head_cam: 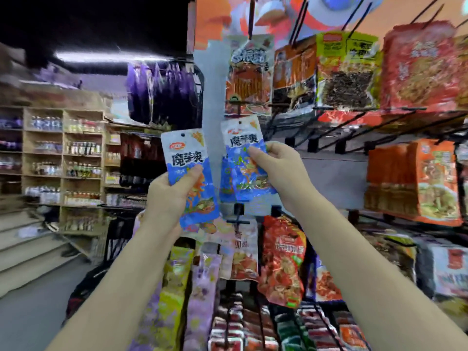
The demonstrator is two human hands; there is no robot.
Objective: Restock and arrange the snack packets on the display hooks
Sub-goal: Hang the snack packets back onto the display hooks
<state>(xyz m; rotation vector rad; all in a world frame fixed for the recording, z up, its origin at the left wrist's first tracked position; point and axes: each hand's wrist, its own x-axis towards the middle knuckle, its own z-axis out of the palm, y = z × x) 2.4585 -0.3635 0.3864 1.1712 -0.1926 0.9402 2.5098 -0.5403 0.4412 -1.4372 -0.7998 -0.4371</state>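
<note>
While we hold one blue konjac packet (191, 173) in our left hand (168, 196), thumb curled over its front, our right hand (278, 168) pinches a small bunch of matching packets (244, 160) just beside it at three o'clock. Both sit mid-frame before the rack, punch holes up and not yet on any peg. We judge this the hanging step: next, a hole must be lined up with a bare hook (326, 134) at two o'clock, below the orange packets (249, 77).
</note>
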